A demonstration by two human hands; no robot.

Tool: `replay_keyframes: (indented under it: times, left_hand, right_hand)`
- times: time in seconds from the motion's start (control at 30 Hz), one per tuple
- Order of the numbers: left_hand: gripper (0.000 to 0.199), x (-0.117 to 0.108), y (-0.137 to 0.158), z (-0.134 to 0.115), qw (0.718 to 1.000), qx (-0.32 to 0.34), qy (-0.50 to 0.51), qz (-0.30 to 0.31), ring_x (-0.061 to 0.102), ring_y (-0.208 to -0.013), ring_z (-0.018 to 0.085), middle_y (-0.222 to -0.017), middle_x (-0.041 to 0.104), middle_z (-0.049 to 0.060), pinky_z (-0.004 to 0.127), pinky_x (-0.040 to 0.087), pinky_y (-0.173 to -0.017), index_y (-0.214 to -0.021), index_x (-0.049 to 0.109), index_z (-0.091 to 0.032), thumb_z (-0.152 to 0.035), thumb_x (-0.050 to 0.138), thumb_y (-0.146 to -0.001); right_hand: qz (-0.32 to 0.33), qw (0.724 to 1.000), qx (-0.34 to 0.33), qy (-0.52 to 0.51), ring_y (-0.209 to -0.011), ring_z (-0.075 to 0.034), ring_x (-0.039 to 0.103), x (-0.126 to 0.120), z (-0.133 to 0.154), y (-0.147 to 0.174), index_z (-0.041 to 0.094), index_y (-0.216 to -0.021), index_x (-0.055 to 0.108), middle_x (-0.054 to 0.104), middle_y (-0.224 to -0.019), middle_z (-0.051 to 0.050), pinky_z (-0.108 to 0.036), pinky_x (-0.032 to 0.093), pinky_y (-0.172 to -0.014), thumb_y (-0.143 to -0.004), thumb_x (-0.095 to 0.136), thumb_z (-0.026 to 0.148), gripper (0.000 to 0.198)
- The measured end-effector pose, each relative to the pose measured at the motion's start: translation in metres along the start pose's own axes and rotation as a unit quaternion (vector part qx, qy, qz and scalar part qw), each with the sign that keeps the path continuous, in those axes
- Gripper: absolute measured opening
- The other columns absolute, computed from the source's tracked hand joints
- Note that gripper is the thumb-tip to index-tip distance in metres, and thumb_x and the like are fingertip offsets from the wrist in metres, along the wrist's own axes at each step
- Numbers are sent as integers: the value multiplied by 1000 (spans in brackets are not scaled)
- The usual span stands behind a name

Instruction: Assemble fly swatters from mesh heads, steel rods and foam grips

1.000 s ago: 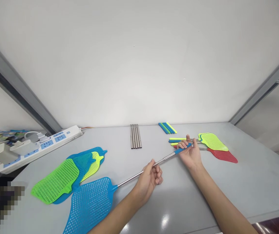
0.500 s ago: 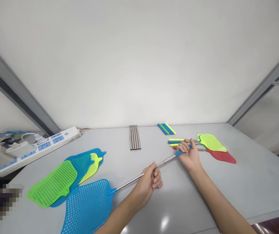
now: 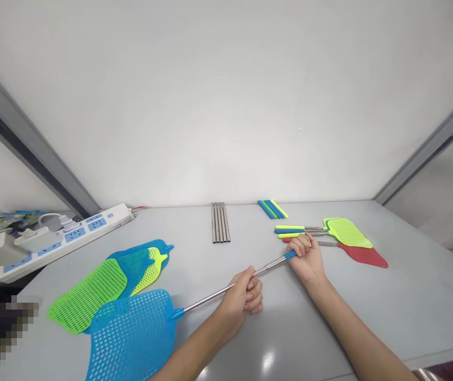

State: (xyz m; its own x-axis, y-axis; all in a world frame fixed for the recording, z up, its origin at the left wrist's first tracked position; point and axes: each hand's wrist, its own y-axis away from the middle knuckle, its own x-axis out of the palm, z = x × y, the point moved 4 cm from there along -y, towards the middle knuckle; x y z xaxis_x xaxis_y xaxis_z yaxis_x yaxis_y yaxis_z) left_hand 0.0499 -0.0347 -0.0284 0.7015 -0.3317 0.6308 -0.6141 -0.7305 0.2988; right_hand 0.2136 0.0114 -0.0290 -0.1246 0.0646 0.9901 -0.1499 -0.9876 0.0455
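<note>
A blue fly swatter [image 3: 133,330] with an extended metal rod slants across the front of the table, its mesh head at lower left. Midway along the rod, my left hand [image 3: 244,296] is closed around the metal. My right hand [image 3: 305,256] wraps the blue grip at the other end, and most of that grip is hidden in the fingers. Just beyond my right hand lie several swatters, with a yellow swatter head [image 3: 349,233] on top and a red swatter head [image 3: 364,255] beneath. Loose swatter heads, including a green one [image 3: 91,296], overlap at left.
Several metal telescopic rods [image 3: 220,223] lie side by side near the back wall. Several coloured handle grips [image 3: 273,209] rest right of them. A white power strip [image 3: 71,238] with plugs runs along the table's left edge.
My right hand has closed more fully over the blue grip, with the fingers now wrapped round it. The swatter has shifted slightly left, its head overlapping the loose heads more.
</note>
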Motion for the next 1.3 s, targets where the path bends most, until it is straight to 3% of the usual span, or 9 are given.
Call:
replay_keyframes:
  times: [0.7, 1.3]
  left_hand:
    - [35, -4, -1, 4, 1000, -8, 8, 17, 10, -33, 3, -39, 20, -10, 22, 14, -41, -55, 27, -18, -38, 31, -84]
    - [37, -3, -4, 6, 1000, -1, -2, 17, 10, -32, 3, -38, 20, -10, 21, 17, -40, -53, 27, -18, -39, 30, -84]
  right_hand:
    - [2, 1000, -6, 27, -33, -5, 19, -1, -9, 1, 19, -52, 17, 12, -41, 9, -16, 25, -31, -74, 41, 13, 33]
    - [-3, 999, 0, 35, -33, -5, 20, 3, -18, 5, 19, -52, 19, 13, -41, 9, -16, 24, -31, -75, 42, 16, 32]
